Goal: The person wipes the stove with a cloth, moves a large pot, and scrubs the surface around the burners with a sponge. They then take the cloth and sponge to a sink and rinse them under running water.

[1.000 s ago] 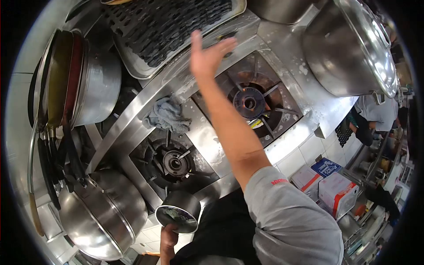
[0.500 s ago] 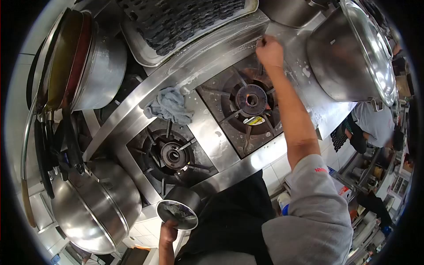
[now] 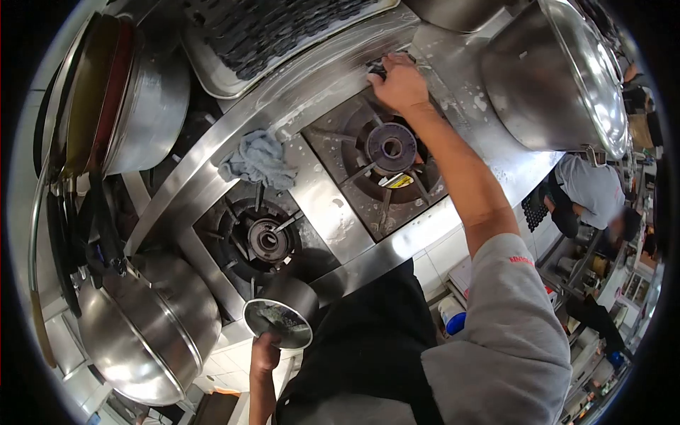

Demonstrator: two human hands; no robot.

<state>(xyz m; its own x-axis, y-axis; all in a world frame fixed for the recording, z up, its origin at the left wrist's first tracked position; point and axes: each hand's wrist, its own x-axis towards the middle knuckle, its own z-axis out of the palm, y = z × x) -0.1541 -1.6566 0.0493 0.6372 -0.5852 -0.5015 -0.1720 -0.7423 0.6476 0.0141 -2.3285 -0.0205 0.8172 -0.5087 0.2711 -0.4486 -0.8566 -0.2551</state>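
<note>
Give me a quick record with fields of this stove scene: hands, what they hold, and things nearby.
left hand: holds a small metal cup
right hand: pressed on the steel stove top, over a dark thing, kind unclear
burners: two, no pot on either
cloth: grey, crumpled between the burners
large pot: lidded, right of the stove
another person: far right

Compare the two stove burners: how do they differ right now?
The far burner sits beside the right hand, with a yellow scrap on its wet, soapy tray. The near burner looks darker and drier, closest to the small pot held by the left hand. Both are unlit and uncovered.
</note>
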